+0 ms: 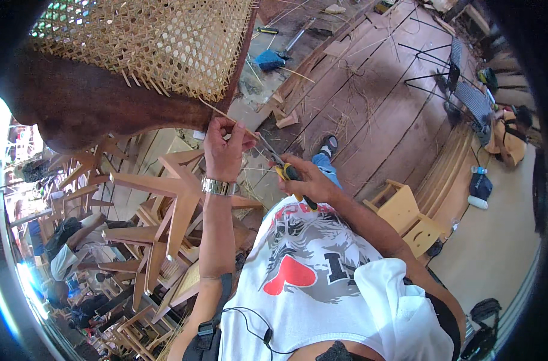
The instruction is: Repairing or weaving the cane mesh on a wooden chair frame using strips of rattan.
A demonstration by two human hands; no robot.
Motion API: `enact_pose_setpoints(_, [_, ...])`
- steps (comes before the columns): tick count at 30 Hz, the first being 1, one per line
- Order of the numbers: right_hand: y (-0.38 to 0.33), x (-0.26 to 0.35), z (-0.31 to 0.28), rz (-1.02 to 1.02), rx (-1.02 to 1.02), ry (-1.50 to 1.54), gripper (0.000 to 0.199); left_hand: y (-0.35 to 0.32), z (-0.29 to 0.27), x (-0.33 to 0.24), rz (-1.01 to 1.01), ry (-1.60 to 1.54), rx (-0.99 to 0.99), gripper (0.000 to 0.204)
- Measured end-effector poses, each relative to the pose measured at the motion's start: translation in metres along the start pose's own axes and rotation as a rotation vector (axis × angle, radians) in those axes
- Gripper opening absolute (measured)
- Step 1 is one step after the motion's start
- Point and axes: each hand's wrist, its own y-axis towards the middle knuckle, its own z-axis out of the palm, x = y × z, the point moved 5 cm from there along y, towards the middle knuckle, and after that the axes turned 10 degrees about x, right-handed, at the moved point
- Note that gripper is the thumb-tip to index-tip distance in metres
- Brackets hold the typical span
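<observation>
At the upper left, a woven cane panel is set in a dark brown wooden frame, with loose strand ends along its lower edge. My left hand, wearing a metal watch, pinches a thin cane strand that runs from the panel's lower right corner. My right hand is closed around long-nosed pliers with yellow and black handles. Their jaws point up and left, close to my left fingertips and the strand. Whether the jaws grip the strand, I cannot tell.
Wooden chair parts are piled at the left. A blue cloth and a screwdriver lie past the panel. Cane scraps litter the plank floor. A small wooden chair stands right; another person sits at far right.
</observation>
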Motion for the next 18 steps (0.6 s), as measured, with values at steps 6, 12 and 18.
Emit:
enact_pose_setpoints(6, [0.002,-0.004,-0.005,0.093,-0.006,-0.053,0.058,0.000,-0.002,0.001,0.020,0.049,0.009,0.017])
enact_pose_setpoints(12, [0.003,-0.005,-0.005,0.066,0.005,-0.042,0.053,-0.003,-0.002,-0.002,0.024,0.042,0.029,0.016])
enact_pose_setpoints(18, [-0.003,-0.025,-0.009,0.129,-0.068,-0.108,0.045,-0.003,-0.010,-0.001,0.065,0.160,0.019,0.016])
